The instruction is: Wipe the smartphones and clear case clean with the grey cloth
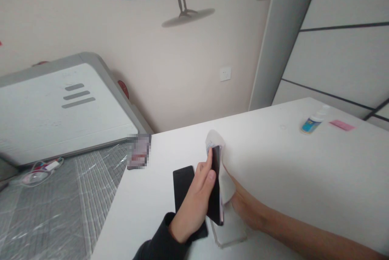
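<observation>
Over at the far left, a white padded board (60, 110) leans by the wall above a floor covered in clear plastic sheeting (60, 211), where a tangled cable (42, 172) lies. On the white table (158, 207), a pixelated object (139, 151), impossible to make out, sits right at the table's edge. Just beside it, a flat black slab, perhaps a phone (182, 182), lies on the tabletop, partly under the left hand (191, 211). That hand, in a dark sleeve, closes narrowly around a dark phone (216, 179), standing it on its long edge so that one face turns toward the other hand. A white cloth (227, 187) is pressed against that face and bunches up past the phone's top. The bare-armed right hand (244, 209) comes in low from the right and holds the cloth there, its fingers largely hidden. A clear phone case (227, 233) lies beneath the hands. The table's left edge runs close by them, while open tabletop stretches right toward a small bottle with a blue label (310, 123) and a pink slip (342, 125).
</observation>
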The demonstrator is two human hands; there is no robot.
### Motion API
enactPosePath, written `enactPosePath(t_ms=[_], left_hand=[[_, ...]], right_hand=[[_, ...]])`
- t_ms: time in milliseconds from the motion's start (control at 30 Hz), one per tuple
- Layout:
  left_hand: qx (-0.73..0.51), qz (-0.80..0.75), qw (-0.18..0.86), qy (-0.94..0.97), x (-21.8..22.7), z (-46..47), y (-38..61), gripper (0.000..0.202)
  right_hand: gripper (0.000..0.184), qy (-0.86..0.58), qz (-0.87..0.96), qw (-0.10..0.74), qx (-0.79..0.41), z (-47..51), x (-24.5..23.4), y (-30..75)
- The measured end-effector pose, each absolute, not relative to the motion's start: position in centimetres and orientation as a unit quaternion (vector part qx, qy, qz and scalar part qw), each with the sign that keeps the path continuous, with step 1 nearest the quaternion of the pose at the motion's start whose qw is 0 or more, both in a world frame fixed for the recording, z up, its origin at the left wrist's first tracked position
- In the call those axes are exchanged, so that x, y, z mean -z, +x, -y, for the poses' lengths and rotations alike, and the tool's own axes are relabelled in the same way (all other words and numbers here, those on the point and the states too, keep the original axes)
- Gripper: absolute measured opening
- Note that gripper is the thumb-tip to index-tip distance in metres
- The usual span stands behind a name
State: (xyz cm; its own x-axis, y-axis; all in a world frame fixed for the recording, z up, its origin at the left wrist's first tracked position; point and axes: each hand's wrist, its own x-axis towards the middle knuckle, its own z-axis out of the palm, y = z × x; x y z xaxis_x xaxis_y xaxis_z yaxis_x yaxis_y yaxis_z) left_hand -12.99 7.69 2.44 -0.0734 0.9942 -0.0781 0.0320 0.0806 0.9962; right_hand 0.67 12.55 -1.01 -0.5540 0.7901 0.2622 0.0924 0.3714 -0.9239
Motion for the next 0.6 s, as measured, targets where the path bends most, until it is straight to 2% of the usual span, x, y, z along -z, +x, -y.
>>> enactPosePath(t_ms=[133,267,367,467,533,600], left_hand=[[-0.456,-0.575,0.416,0.537,-2.9,-7.7,-13.4,0.065],[-0.520,-0.530,0.426,0.517,-3.0,-7.9,-13.4,0.073],[-0.539,-0.516,0.456,0.485,-2.5,-8.0,-13.2,0.090],[-0.543,-0.553,0.437,0.457,-2.0,-8.1,-13.1,0.095],[-0.525,-0.590,0.427,0.440,-2.2,-8.2,-13.1,0.092],[-0.489,-0.602,0.450,0.442,-2.8,-8.2,-13.0,0.079]], right_hand=[[0.063,-0.309,0.609,0.386,-0.621,-13.1,0.3,0.1],[0.052,-0.304,0.413,0.408,-0.756,-14.1,-0.6,0.0],[0.046,-0.282,0.353,0.430,-0.782,-14.4,-1.3,0.0],[0.045,-0.283,0.336,0.448,-0.778,-14.7,-1.4,0.0],[0.046,-0.287,0.328,0.457,-0.775,-14.9,-1.3,0.0],[0.047,-0.292,0.320,0.464,-0.773,-15.1,-1.2,0.0]])
